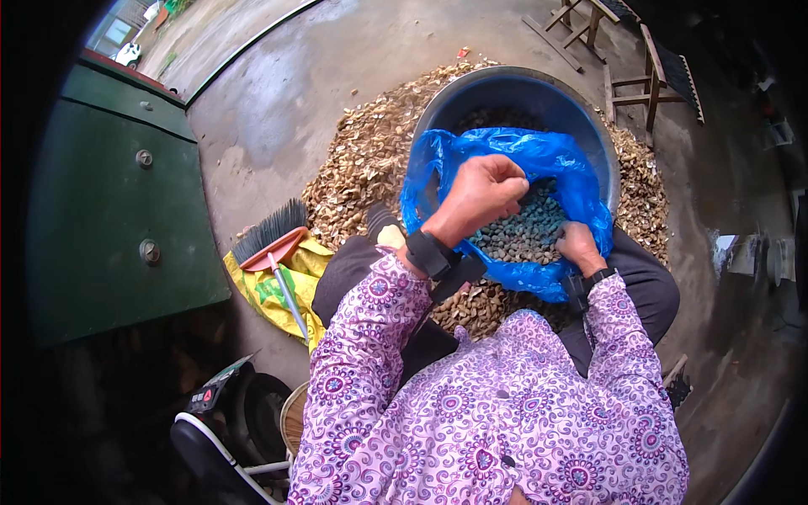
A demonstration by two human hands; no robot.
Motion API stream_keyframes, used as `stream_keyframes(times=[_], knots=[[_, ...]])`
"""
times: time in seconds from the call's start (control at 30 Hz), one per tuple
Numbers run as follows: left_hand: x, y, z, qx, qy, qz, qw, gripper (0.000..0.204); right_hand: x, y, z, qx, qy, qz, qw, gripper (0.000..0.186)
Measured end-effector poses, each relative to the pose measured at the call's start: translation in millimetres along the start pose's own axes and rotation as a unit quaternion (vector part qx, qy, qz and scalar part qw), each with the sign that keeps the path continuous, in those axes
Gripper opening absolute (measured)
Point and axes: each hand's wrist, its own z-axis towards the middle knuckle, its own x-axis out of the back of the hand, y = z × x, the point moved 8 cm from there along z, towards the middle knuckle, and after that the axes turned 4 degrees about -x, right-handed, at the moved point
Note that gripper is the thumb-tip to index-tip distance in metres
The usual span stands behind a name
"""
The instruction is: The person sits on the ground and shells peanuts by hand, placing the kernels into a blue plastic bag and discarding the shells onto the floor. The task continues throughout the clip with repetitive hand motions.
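A thin blue plastic bag [539, 145] lies spread within a large round metal basin [604, 135], between my knees. Inside the bag is a heap of small shelled nuts [518, 236], apparently peanuts, tinted by the blue. Over the bag's left part, my left hand [480, 198] is raised with thumb and fingers pinched together; whatever they hold is too small to make out. My right hand [579, 244] rests low at the right side of the heap, its fingers curled down at the nuts, the fingertips partly hidden.
Broken nut shells [362, 139] cover the floor around the basin. At left, a broom [273, 244] lies on a yellow sack [261, 290], near a dark green metal panel [118, 202]. Wooden stools [652, 84] stand at the far right.
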Motion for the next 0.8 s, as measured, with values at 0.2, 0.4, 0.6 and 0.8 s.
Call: stream_keyframes(times=[0.2,0.4,0.6,0.8], knots=[[6.8,-27.3,2.4,0.025,0.016,0.0,1.0,0.015,19.6,-18.6,-7.7,-0.105,-0.122,0.585,0.795,0.024],[-45.1,-93.3,-23.7,0.166,-0.043,-0.127,0.977,0.028,38.2,-72.4,-30.4,-0.009,-0.135,0.708,0.693,0.022],[-68.6,-88.5,-32.3,0.158,-0.039,-0.228,0.96,0.017,45.2,-77.8,-34.5,0.09,-0.109,0.69,0.71,0.019],[-43.2,-85.6,-32.6,0.162,0.019,-0.248,0.955,0.008,52.6,-100.5,-29.9,0.166,-0.11,0.716,0.669,0.023]])
